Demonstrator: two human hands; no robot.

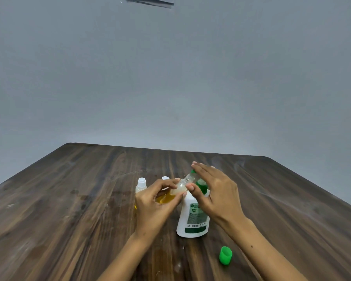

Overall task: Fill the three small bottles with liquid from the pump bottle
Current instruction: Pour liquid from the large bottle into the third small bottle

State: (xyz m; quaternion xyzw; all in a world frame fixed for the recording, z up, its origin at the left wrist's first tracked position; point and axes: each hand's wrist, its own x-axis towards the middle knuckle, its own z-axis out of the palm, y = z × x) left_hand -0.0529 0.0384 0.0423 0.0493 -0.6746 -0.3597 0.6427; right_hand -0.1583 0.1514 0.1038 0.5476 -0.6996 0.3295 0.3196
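Note:
A white pump bottle [193, 218] with a green label stands on the wooden table [69, 199]. My right hand [217, 191] lies flat with straight fingers on its green pump head [201, 184]. My left hand [154, 201] grips a small clear bottle [176, 189], tilted, with yellow liquid in its lower part and its open neck up at the pump spout. Two more small bottles with white caps stand behind my left hand, one [140, 185] at the left and one [165, 178] mostly hidden.
A loose green cap [225, 255] lies on the table to the right of the pump bottle, near my right forearm. A grey wall rises behind the table's far edge.

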